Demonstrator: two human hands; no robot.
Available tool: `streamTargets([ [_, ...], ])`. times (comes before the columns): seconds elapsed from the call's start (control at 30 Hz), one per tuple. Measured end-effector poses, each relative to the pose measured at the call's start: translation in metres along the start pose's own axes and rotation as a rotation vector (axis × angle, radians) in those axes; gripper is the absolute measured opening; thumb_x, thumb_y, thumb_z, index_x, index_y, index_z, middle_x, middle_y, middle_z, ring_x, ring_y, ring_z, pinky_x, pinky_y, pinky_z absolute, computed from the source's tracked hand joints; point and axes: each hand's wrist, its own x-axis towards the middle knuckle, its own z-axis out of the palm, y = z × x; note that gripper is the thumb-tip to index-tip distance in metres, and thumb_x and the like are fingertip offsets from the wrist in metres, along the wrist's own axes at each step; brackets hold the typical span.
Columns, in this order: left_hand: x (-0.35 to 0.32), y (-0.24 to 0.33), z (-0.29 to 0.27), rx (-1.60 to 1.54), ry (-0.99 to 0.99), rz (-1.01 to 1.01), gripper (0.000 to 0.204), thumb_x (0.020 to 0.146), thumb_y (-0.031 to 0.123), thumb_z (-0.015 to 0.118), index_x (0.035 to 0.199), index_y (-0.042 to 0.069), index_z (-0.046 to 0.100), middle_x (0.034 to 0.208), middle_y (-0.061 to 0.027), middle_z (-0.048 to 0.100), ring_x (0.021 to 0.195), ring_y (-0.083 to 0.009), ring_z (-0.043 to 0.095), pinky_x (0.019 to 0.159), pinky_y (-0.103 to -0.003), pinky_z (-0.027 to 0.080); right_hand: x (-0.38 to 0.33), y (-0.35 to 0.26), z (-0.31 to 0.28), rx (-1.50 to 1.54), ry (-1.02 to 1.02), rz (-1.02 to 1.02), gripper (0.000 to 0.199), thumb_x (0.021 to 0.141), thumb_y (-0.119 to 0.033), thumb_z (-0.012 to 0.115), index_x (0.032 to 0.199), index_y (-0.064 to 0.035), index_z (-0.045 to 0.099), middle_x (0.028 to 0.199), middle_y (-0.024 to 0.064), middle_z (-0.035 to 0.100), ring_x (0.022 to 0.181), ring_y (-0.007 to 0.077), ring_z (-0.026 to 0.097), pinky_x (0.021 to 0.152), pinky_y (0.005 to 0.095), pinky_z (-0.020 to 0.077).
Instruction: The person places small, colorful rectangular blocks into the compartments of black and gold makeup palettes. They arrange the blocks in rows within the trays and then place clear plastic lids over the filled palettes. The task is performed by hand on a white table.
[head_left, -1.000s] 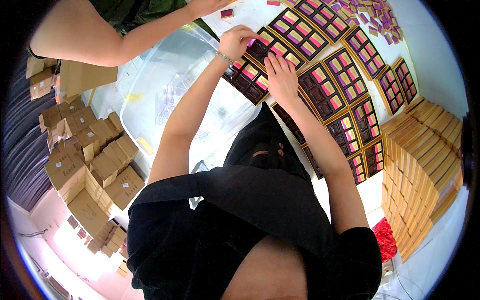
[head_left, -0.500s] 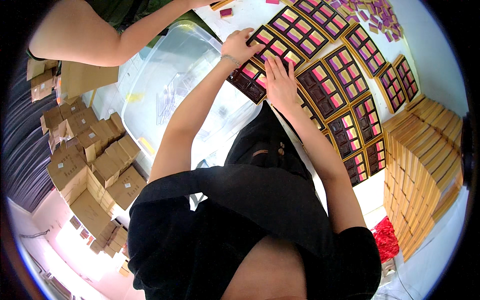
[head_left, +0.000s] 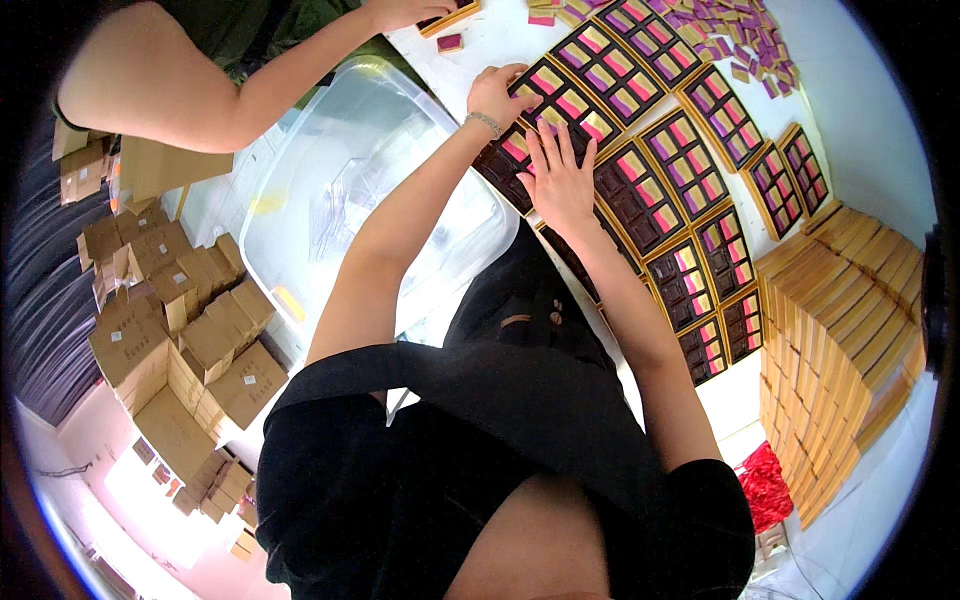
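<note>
My left hand [head_left: 494,95] rests at the left corner of a shallow tray [head_left: 572,98], its thumb and fingers apart over the edge. That tray is gold-edged with a dark divided insert, and small pink, gold and purple blocks sit in its compartments. My right hand [head_left: 562,182] lies with fingers spread over the near side of the same tray and covers part of it. Below my left wrist is a partly filled tray [head_left: 500,170] with dark bare compartments. To the right of my right hand lies another partly filled tray [head_left: 637,195].
More trays [head_left: 685,155] stand in rows to the right. Loose blocks [head_left: 745,45] are heaped at the far right. Stacked gold-edged pieces [head_left: 840,310] stand at right. A clear plastic bin [head_left: 300,190] and cardboard boxes [head_left: 190,300] are at left. Another person's arm [head_left: 290,90] reaches in.
The fingers of my right hand have spread apart, and both hands remain at the same tray. The view has shifted slightly. More of the other person's hand shows at the top.
</note>
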Motion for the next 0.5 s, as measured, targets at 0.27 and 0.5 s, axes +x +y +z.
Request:
streamTargets([
  [0.27, 0.006, 0.015, 0.014, -0.034, -0.015, -0.032, 0.059, 0.066, 0.033, 0.081, 0.117, 0.011, 0.061, 0.103, -0.0158, 0.059, 0.097, -0.0286, 0.061, 0.087, -0.038, 0.049, -0.001, 0.028, -0.013, 0.066, 0.042, -0.030, 0.061, 0.083, -0.041, 0.062, 0.135, -0.0122, 0.045, 0.144, 0.0056, 0.037, 0.132, 0.0266, 0.036, 0.104, 0.0633, 0.0242],
  [0.5, 0.068, 0.027, -0.014, 0.047, -0.389, -0.108, 0.050, 0.078, 0.050, 0.066, 0.105, 0.008, 0.067, 0.090, -0.0141, 0.067, 0.088, -0.0284, 0.065, 0.078, -0.037, 0.051, 0.000, 0.049, -0.028, 0.131, -0.028, -0.050, 0.059, 0.082, -0.041, 0.064, 0.131, -0.0130, 0.049, 0.143, 0.0042, 0.040, 0.131, 0.0252, 0.037, 0.106, 0.0630, 0.0221],
])
